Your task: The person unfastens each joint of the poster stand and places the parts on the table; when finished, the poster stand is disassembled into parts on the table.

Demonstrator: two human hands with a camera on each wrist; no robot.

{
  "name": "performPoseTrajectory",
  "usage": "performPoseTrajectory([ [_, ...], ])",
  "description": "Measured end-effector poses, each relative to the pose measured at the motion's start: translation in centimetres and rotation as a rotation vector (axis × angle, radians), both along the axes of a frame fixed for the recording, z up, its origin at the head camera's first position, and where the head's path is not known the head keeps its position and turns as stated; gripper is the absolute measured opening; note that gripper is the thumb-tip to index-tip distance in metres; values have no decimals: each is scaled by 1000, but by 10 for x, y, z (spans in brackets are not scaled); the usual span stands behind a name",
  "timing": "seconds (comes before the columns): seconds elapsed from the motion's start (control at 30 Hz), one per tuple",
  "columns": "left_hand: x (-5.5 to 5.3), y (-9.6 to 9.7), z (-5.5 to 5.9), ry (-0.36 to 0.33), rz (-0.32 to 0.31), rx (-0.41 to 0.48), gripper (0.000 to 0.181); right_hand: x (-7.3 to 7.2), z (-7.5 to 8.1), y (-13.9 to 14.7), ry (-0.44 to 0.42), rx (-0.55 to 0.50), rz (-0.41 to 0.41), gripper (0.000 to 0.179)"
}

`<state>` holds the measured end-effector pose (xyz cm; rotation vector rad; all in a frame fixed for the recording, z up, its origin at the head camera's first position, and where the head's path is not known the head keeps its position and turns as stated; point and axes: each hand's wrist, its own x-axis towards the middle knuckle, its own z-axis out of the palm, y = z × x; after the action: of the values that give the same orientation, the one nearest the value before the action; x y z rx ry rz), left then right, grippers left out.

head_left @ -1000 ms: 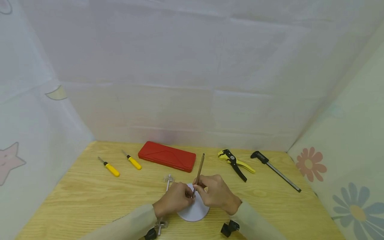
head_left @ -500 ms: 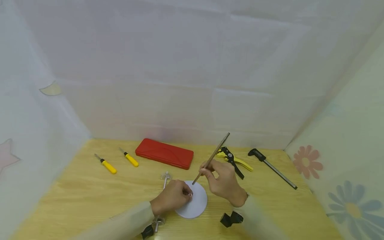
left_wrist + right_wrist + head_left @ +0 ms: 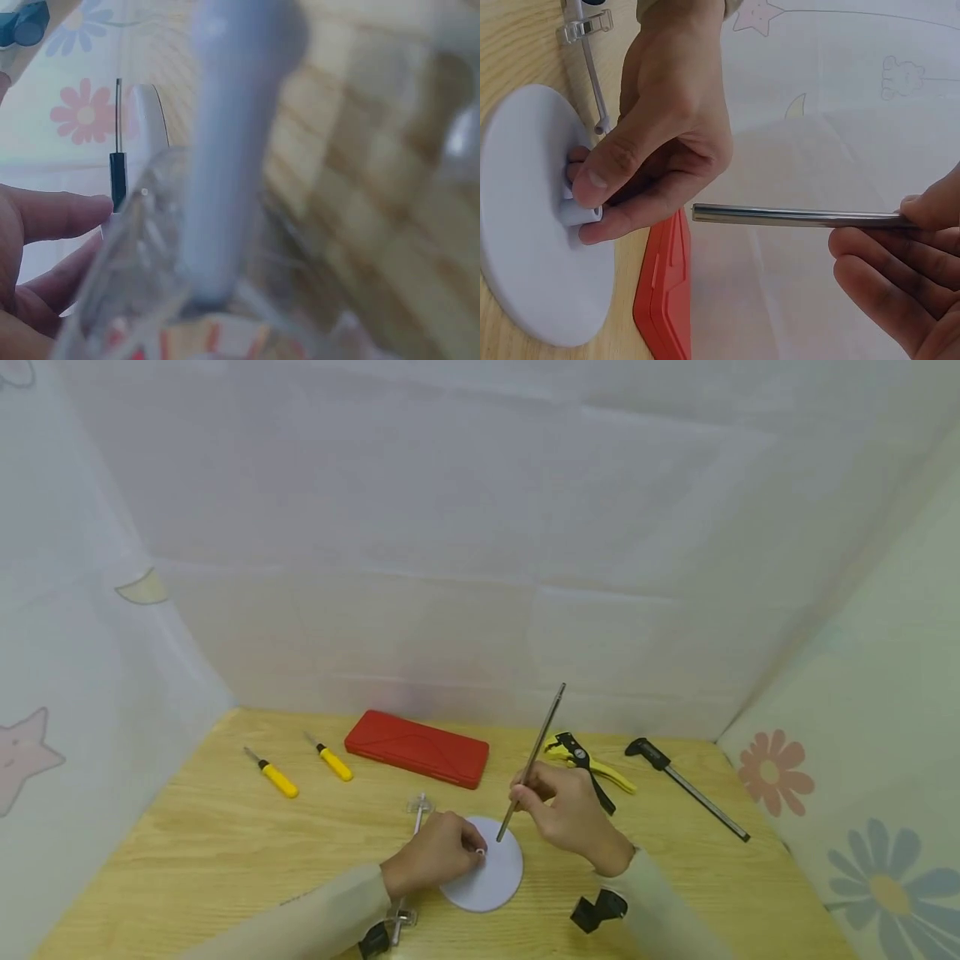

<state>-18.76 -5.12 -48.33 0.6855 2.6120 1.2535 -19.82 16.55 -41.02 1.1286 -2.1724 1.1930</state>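
Observation:
A round white base [image 3: 498,885] lies on the wooden table in front of the person. My left hand [image 3: 435,857] pinches a short white tube [image 3: 581,213] that stands up from this base, thumb on one side and index finger on the other. Between the fingers and thumb of my right hand [image 3: 573,817] is a slim metal rod [image 3: 542,739], held slanted with its top leaning right. The rod's lower end is free and apart from the tube, as the right wrist view shows. In the left wrist view, the left hand [image 3: 52,247] is partly hidden behind blurred clear plastic.
Beside the left forearm lies a white rod with clear plastic pieces [image 3: 420,808]. Behind are a red case [image 3: 416,748], two yellow-handled screwdrivers [image 3: 279,781], yellow-and-black wire strippers [image 3: 592,768] and a caliper [image 3: 690,789]. Patterned cloth walls [image 3: 450,527] surround the table.
The right hand has drawn the metal rod up and right, away from the left fingers. Lately the rod tilted more upright. The left hand stays at the tube.

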Motion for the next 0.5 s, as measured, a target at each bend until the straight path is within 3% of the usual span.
performPoseTrajectory([
  [0.27, -1, 2, 3, -6, 12, -12, 6, -1, -5, 5, -116, 16, -18, 9],
  [0.5, 0, 0, 4, -26, 8, 9, 6, -1, -11, 5, -414, 61, 32, 12],
])
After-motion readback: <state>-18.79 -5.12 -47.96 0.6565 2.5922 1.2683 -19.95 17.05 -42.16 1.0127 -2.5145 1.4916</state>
